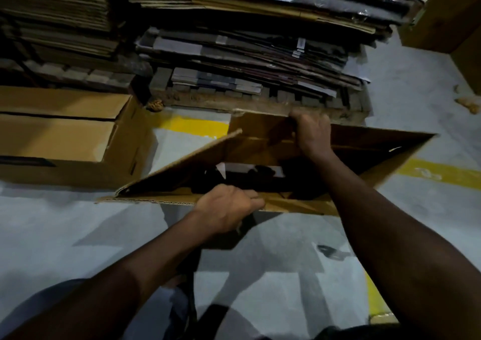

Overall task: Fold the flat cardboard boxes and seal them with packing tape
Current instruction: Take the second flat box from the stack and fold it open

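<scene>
A brown cardboard box (pixel 369 152) stands partly spread open on the grey floor in front of me, its inside dark and the floor showing through it. My left hand (pixel 229 209) grips the near top edge of the box with its fingers curled over the rim. My right hand (pixel 312 134) grips the far top edge, fingers hooked over the cardboard. The two edges are held apart. No tape is in view.
An assembled brown box (pixel 65 136) with its top flaps folded sits on the floor to the left. Behind it, tall stacks of flat cardboard (pixel 247 48) rest on a pallet. Yellow floor lines (pixel 442 174) cross the grey floor. Another box (pixel 453 14) stands far right.
</scene>
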{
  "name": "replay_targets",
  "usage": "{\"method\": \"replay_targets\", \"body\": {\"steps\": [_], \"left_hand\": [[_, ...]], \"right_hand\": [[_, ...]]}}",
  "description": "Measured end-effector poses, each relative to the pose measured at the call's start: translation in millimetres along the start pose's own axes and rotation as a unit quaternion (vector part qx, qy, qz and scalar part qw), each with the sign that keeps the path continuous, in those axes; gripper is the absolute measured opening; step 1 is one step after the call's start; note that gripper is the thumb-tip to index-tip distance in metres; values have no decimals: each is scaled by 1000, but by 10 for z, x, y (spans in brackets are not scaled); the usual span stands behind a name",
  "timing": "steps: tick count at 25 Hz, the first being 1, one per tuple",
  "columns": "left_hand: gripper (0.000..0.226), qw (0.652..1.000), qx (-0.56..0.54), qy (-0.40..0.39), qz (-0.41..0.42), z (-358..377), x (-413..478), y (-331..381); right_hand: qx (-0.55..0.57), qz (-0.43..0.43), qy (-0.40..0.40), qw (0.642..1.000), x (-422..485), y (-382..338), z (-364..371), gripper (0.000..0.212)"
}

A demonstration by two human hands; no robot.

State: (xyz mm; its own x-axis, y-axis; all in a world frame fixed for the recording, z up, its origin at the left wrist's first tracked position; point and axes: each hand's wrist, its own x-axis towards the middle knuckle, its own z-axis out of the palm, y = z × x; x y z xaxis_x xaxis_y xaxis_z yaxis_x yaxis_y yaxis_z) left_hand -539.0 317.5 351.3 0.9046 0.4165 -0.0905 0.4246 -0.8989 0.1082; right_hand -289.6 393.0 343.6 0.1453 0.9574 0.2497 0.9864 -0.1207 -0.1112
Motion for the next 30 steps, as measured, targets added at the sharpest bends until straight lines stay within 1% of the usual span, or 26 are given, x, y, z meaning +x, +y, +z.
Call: {"method": "replay_targets", "body": {"steps": [2, 4, 6, 9, 12, 13, 15, 17, 20, 22, 25, 28, 30], "left_hand": [[34, 999, -22, -25, 9, -16, 25, 11], [32, 999, -50, -19, 11, 4, 55, -1], [29, 998, -67, -11, -10, 38, 62, -46], [28, 995, -84, -10, -55, 90, -17, -183], [34, 990, -117, -18, -81, 210, -122, -248], [34, 989, -120, -30, -83, 248, -144, -245], [32, 987, -125, -59, -86, 321, -192, -258], [32, 982, -121, -90, -111, 367, -267, -329], [32, 969, -120, -135, -168, 373, -344, -427], [32, 968, -117, -130, -178, 342, -291, -407], [37, 979, -95, -110, -146, 287, -154, -293], [38, 984, -69, -97, -132, 322, -76, -204], [37, 983, -74, -90, -144, 313, -20, -183]], "right_hand": [[11, -19, 3, 1000, 248, -205, 37, 23], [31, -49, -15, 998, 389, -383, 154, 27], [24, -53, -44, 997, 419, -466, 278, 25], [-18, 12, -72, 997, 343, -352, 411, 23], [-91, 97, -122, 984, 199, -23, 477, 22], [-105, 113, -138, 978, 172, 76, 493, 22], [-105, 115, -152, 976, 174, 153, 522, 22], [-98, 103, -148, 979, 208, 144, 557, 23], [-98, 104, -127, 982, 225, 99, 572, 21], [-93, 114, -111, 983, 238, 71, 571, 17], [-65, 104, -95, 988, 317, -81, 563, 14], [-3, 55, -84, 995, 419, -236, 604, 24], [7, 56, -88, 994, 440, -223, 647, 28]]}}
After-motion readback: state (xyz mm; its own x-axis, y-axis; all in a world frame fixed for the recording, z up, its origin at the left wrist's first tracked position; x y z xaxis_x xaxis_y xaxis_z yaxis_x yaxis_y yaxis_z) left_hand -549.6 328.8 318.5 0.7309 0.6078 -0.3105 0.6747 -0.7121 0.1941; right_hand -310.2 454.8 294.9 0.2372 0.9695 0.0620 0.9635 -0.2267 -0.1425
